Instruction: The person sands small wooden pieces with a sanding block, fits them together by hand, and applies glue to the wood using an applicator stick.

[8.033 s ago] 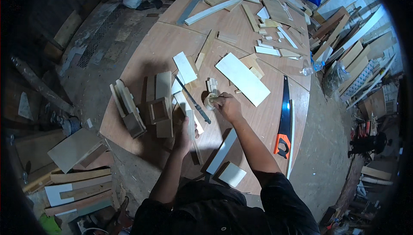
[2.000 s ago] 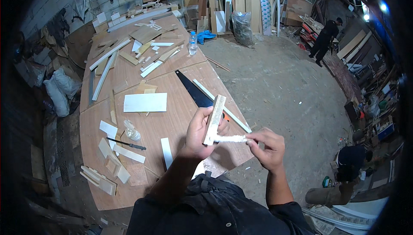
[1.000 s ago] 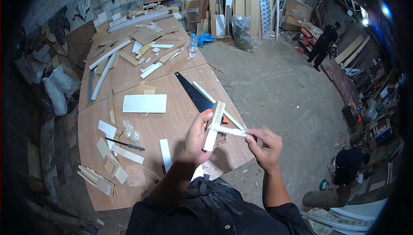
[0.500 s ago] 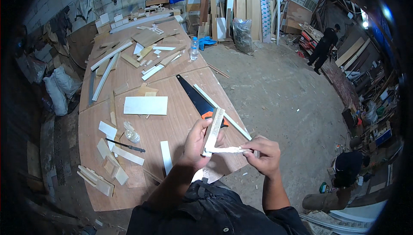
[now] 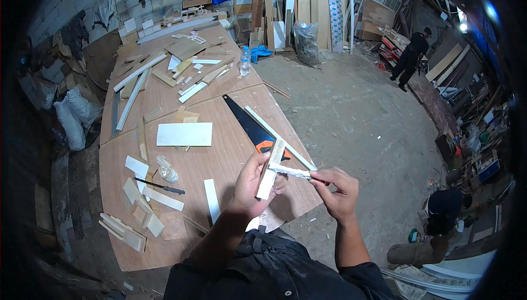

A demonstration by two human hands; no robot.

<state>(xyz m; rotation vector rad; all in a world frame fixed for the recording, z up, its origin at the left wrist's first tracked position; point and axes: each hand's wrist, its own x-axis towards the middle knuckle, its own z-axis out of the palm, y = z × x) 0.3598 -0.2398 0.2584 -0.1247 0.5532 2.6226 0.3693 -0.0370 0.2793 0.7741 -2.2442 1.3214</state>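
Note:
My left hand [image 5: 252, 187] is closed around a short wooden strip [image 5: 278, 150], which stands tilted away from me. The lower part of the strip's face looks white. In my right hand [image 5: 338, 189], pinched between thumb and fingers, is a thin stick coated in white paste [image 5: 293, 172]. Its far tip touches the strip about midway up. Beyond my left hand, a handsaw [image 5: 248, 124] with a black blade and orange handle lies on the wooden table [image 5: 230, 160]. A long white-faced strip [image 5: 282, 139] rests beside the saw.
On the table lie a white board [image 5: 184, 134], a small clear container [image 5: 167, 171], a dark slim tool [image 5: 159, 185] and several wood offcuts. A water bottle [image 5: 245, 61] stands farther back. Two other people [image 5: 411, 55] are off to the right, away from the table.
The stick's tip has moved up the wooden strip, from its lower end to about the middle. The strip's lower face shows more white now. Both hands keep their hold.

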